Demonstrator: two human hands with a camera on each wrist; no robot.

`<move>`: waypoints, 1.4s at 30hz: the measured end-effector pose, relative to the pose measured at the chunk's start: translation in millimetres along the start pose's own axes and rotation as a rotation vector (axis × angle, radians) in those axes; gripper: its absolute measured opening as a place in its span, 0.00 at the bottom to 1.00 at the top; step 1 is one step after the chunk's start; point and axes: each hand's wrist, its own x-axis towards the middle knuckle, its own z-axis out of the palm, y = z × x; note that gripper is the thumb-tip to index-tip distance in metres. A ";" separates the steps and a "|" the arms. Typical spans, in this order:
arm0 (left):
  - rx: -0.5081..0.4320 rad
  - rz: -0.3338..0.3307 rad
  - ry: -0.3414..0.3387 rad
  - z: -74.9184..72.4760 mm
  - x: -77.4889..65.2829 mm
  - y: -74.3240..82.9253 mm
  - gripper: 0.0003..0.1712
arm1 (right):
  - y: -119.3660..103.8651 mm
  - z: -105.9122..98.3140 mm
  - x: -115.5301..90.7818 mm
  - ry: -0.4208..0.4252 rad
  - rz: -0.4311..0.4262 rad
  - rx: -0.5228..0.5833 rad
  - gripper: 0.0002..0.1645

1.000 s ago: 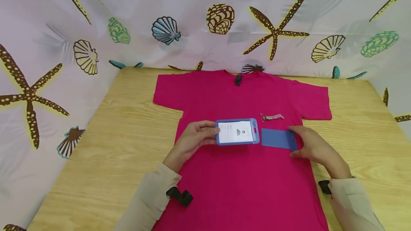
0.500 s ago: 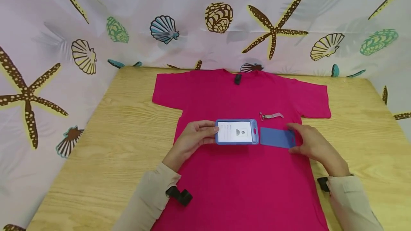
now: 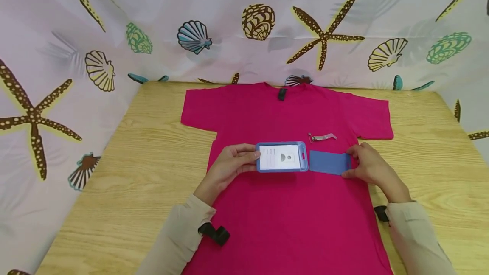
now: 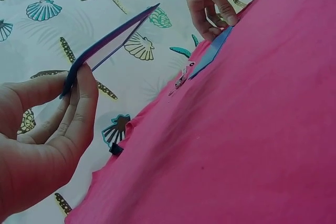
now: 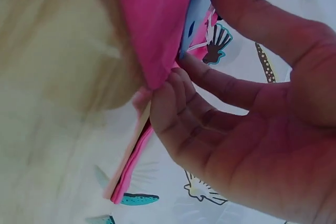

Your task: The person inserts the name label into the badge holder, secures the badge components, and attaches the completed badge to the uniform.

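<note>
My left hand [image 3: 228,166] pinches the left end of a blue ID badge holder [image 3: 282,157]; a white card with a small printed figure shows inside it. In the left wrist view the badge holder [image 4: 100,43] is raised and tilted, away from the cloth. My right hand [image 3: 372,168] pinches the right end of a flat blue slotted cover [image 3: 328,162] between thumb and fingers, at its two long edges. This cover lies on the pink T-shirt [image 3: 282,224]. Close up in the right wrist view, index finger and thumb are at the edges of the cover [image 5: 194,19].
A metal badge clip with a clear strap [image 3: 322,137] lies on the shirt just beyond the cover. The shirt is spread flat on a wood-grain table [image 3: 114,190]. A curtain with shells and starfish [image 3: 229,20] hangs behind and at the sides.
My right hand has moved slightly left and its thumb and fingers have closed on the cover's end, hiding its slot in the head view. The left hand and badge holder have stayed put.
</note>
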 end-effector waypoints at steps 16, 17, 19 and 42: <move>0.027 0.002 -0.009 -2.6 0.7 -0.2 0.22 | 10.4 -6.5 -2.9 -0.082 0.159 0.574 0.28; 0.027 0.003 -0.009 -2.6 0.9 -0.2 0.21 | 11.3 -6.5 -3.0 -0.084 0.160 0.614 0.27; 0.025 0.005 -0.008 -2.7 1.1 -0.4 0.21 | 12.6 -6.6 -3.5 -0.077 0.157 0.683 0.25; 0.019 0.009 -0.004 -3.7 -0.2 0.9 0.21 | 0.7 -25.6 -20.0 -0.012 -0.021 1.206 0.09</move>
